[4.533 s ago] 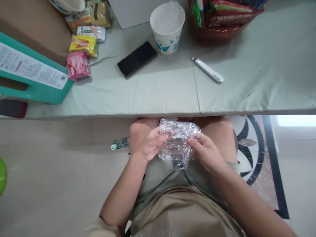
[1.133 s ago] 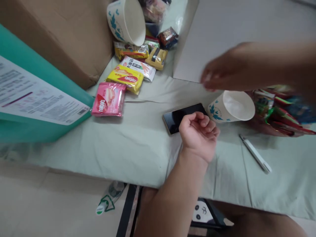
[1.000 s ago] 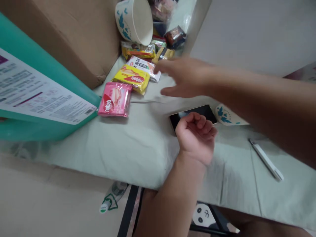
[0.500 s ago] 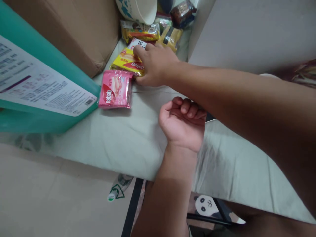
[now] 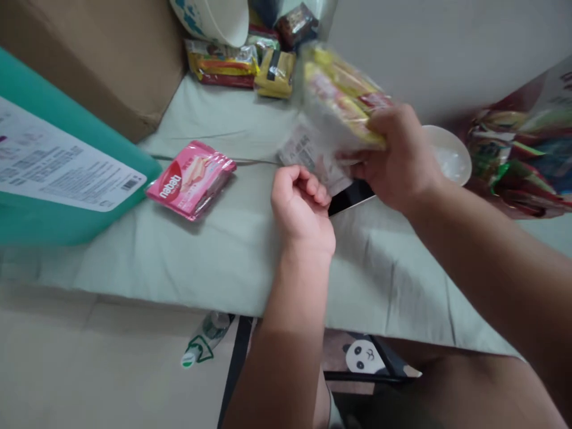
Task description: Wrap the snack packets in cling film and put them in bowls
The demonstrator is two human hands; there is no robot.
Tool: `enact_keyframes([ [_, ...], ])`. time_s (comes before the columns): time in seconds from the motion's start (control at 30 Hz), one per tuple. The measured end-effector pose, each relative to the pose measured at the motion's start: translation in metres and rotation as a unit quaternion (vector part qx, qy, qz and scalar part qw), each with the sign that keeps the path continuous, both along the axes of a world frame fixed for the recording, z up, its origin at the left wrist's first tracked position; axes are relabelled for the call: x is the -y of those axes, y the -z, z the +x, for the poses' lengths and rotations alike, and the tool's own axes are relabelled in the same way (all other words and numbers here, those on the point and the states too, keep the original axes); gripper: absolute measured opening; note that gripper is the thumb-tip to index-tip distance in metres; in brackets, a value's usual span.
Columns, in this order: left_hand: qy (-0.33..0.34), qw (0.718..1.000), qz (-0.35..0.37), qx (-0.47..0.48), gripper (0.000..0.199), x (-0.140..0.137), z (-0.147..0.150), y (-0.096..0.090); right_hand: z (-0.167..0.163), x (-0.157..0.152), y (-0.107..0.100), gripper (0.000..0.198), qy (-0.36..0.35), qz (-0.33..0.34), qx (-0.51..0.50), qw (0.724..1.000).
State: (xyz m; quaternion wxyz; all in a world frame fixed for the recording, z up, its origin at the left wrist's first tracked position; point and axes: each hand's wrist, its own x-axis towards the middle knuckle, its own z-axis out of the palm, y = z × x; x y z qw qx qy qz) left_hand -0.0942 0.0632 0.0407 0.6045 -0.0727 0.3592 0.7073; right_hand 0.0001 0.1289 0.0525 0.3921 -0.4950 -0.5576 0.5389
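My right hand [image 5: 402, 155] grips a yellow wafer packet [image 5: 344, 98] raised above the cloth, blurred by motion. Below it is a whitish printed packet [image 5: 304, 149], also smeared; I cannot tell whether that hand holds it too. My left hand [image 5: 301, 205] rests palm up just under the whitish packet, fingers curled loosely inward with nothing visible in them. To its left a pink nabati wafer packet [image 5: 192, 179] lies on the pale green cloth [image 5: 232, 250], against the teal jug. A dark flat device [image 5: 351, 196] shows partly between my hands.
The teal jug [image 5: 67, 173] and a cardboard box [image 5: 102, 53] stand at the left. Several snack packets [image 5: 274, 71] lie at the back beside a white tub [image 5: 218, 21]. A translucent bowl [image 5: 451, 155] and a bag of snacks [image 5: 518, 161] are at the right. A bottle [image 5: 205, 339] lies below the edge.
My right hand has taken the yellow wafer packet from the back and lifted it to the right. The pink packet appears turned. My left hand stays curled in nearly the same place.
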Motion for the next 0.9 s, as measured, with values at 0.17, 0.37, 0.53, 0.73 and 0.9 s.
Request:
enact_keyframes([
  [0.17, -0.003, 1.0, -0.007, -0.015, 0.034, -0.004, 0.028, -0.003, 0.017, 0.007, 0.016, 0.022, 0.103, -0.13, -0.149, 0.975],
  [0.37, 0.004, 0.998, -0.005, -0.068, 0.036, -0.006, 0.038, -0.004, 0.052, 0.037, 0.006, 0.035, 0.119, -0.125, -0.217, 0.961],
  [0.53, 0.083, 0.987, 0.071, -0.12, 0.032, -0.005, 0.048, 0.0, 0.113, 0.105, 0.021, 0.044, 0.098, -0.073, -0.16, 0.98],
  [0.73, 0.361, 0.895, 0.214, -0.154, 0.028, 0.012, 0.092, 0.005, 0.163, 0.149, 0.027, 0.055, 0.132, -0.028, -0.085, 0.987],
  [0.9, 0.425, 0.848, 0.246, -0.198, 0.057, 0.022, 0.115, 0.013, 0.189, 0.153, 0.034, 0.061, 0.154, -0.021, -0.1, 0.983],
])
